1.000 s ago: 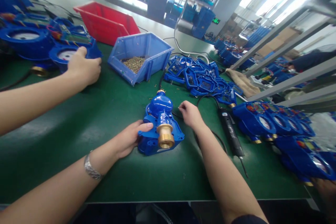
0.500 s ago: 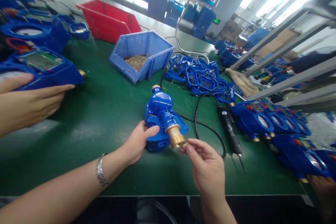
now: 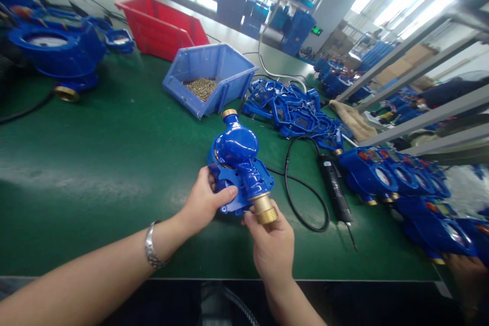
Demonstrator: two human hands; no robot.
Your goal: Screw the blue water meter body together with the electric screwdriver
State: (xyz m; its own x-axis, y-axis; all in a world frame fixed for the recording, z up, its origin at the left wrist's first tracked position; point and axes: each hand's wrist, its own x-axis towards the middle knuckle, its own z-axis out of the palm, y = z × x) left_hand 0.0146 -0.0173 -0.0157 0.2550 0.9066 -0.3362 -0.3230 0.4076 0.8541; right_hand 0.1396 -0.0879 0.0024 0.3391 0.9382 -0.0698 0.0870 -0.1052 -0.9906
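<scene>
A blue water meter (image 3: 239, 147) with brass threaded ends is tilted over the green table, its rounded underside towards me. My left hand (image 3: 206, 198) is closed on the left edge of its blue housing, thumb on top. Close under the near brass end, my right hand (image 3: 273, 244) has its thumb and fingers pinched at the housing's lower edge. Whatever sits between those fingertips is too small to name. Right of the meter lies a black electric screwdriver (image 3: 336, 188) with its cable looped beside it.
Beyond the meter stand a blue bin (image 3: 214, 81) of small brass-coloured screws and a red bin (image 3: 160, 25). Blue plastic frames (image 3: 294, 109) are piled behind the screwdriver. Several meters (image 3: 378, 173) line the right side, near another person's hand (image 3: 468, 270). Another meter (image 3: 57, 48) stands left.
My right hand has moved left, from beside the brass end to beneath it at the housing's edge. At left, another person's hands and the meter they held have left the view.
</scene>
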